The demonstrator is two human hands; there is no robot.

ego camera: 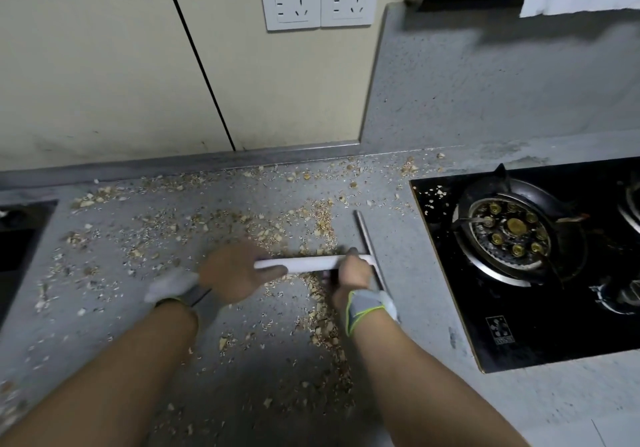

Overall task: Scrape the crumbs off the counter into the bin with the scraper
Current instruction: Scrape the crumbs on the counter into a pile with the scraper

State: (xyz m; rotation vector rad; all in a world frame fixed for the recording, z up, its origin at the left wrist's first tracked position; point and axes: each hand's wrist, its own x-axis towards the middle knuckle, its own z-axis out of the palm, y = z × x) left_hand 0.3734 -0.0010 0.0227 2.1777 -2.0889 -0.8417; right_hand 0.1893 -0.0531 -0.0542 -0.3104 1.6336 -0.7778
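1. Scraping is the step in hand: the right hand (351,273) is curled round the white handle of the scraper (313,262) near its blade end, with the blade bar (369,244) lying on the grey counter (398,273) just left of the gas hob (526,259).
2. The left hand (239,271) is blurred; its fingers lie at the free end of the handle, but whether they grip it or merely touch it cannot be told.
3. Crumbs (207,225) lie scattered across most of the counter, with a denser line (327,329) running toward the near edge below the scraper. A few lie on the hob glass.
4. The strip of counter between the blade and the hob looks largely free of crumbs, which suggests progress is early.
5. No bin is visible; its position cannot be stated.
6. The next move likely calls for the blade held flat against the surface and drawn through the scattered crumbs, gathering them into one heap.
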